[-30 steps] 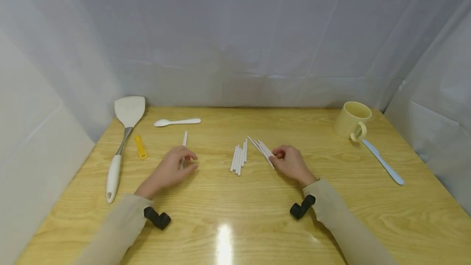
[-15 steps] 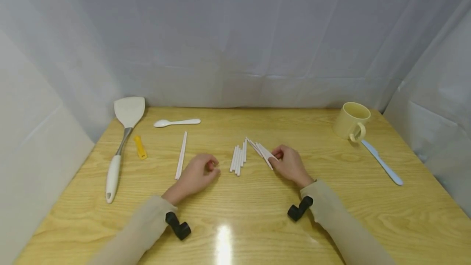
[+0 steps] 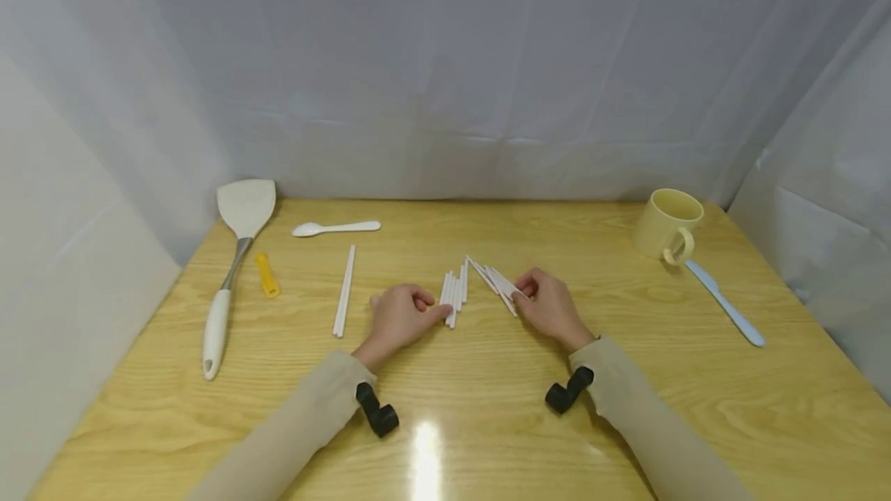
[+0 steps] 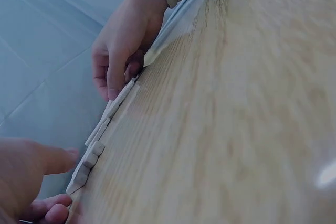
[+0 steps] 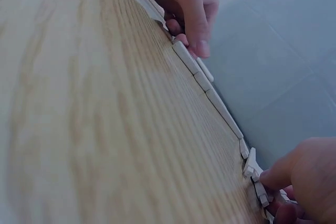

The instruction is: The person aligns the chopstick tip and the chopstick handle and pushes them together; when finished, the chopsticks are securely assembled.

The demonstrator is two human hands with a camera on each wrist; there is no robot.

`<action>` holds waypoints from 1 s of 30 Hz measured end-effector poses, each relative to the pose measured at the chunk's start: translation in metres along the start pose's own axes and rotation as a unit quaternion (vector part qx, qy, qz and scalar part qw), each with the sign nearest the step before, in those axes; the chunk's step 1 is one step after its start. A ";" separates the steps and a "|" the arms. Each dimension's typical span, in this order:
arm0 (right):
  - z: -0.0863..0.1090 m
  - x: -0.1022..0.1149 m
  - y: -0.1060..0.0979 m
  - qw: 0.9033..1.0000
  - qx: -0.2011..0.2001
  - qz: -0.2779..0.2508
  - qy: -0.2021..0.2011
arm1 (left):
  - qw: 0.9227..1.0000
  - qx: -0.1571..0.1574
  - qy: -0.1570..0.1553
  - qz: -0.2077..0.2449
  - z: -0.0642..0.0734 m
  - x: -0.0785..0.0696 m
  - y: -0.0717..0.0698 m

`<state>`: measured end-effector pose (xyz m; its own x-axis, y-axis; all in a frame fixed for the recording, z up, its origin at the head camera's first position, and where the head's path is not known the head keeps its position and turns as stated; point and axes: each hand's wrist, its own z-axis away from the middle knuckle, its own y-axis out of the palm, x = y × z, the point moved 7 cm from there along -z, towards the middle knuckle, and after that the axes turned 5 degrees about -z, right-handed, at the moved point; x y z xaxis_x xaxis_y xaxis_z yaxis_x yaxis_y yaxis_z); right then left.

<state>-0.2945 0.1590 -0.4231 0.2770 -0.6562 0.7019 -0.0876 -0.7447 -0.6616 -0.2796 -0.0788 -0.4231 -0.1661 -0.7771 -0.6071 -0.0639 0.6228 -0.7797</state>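
Observation:
Several short white sticks (image 3: 452,292) lie side by side on the wooden table, left of the angled sticks. My left hand (image 3: 404,319) is at their left edge, its thumb reaching over their near ends. A gap shows between that thumb and the fingers in the left wrist view, with the stick ends (image 4: 86,166) beside them. My right hand (image 3: 550,306) pinches the right end of a fanned bunch of white sticks (image 3: 496,284); its thumb presses them in the right wrist view, where the bunch (image 5: 257,182) is partly hidden. Two longer white sticks (image 3: 344,292) lie farther left.
On the left are a white spatula (image 3: 230,284), a small yellow strip-shaped piece (image 3: 267,275) and a white spoon (image 3: 337,229). A yellow mug (image 3: 661,226) and a light blue knife (image 3: 727,308) are at the right. A pale curtain (image 3: 445,99) borders the table's back.
My left hand has moved right, from the two longer sticks to the middle sticks. My right hand has stayed at the angled bunch, which has shifted slightly.

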 end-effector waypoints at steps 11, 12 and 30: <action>0.000 0.000 0.000 1.000 -0.011 -0.013 0.003 | 0.999 0.000 -0.037 -0.017 0.006 -0.003 0.001; 0.000 0.000 0.000 1.000 -0.012 -0.013 0.003 | 0.999 0.000 -0.040 -0.016 0.006 -0.004 0.001; 0.000 -0.002 -0.002 0.999 0.005 -0.024 0.024 | 0.999 -0.008 -0.034 -0.015 0.010 -0.009 0.004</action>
<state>-0.2952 0.1619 -0.4225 0.2352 -0.6254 0.7440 -0.0661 -0.7740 -0.6298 -0.2688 -0.0705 -0.4222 -0.0959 -0.7989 -0.5938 -0.0843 0.6009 -0.7949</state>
